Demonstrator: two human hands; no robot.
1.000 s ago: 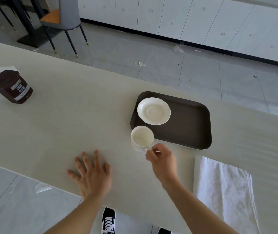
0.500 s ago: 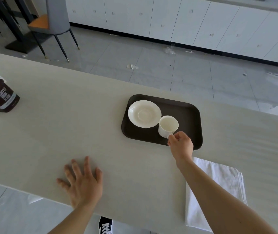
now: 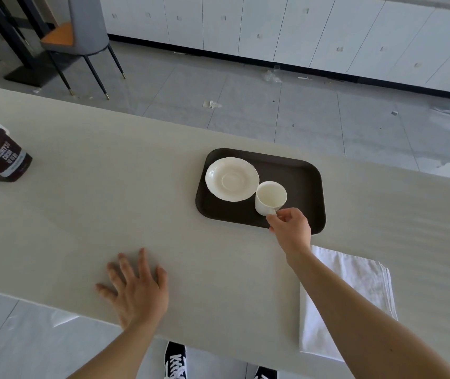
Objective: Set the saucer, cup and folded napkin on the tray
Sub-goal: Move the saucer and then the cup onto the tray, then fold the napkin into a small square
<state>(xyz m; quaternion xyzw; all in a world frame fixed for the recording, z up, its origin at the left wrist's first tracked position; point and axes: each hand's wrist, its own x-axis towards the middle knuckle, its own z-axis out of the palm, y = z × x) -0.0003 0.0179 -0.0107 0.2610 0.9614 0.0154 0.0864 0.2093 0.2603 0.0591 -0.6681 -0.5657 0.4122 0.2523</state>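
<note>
Head view: right grip pinches cup handle.

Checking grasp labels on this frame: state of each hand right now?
Left hand: open, flat on the table, holding nothing.
Right hand: closed, pinching the handle of the cup on the tray.

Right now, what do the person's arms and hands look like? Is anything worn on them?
Both forearms are bare, with no sleeves in view. The left hand and the right hand wear no gloves, and I can see no rings, watch or bracelet. Lower down, black sneakers with white laces show.
</note>
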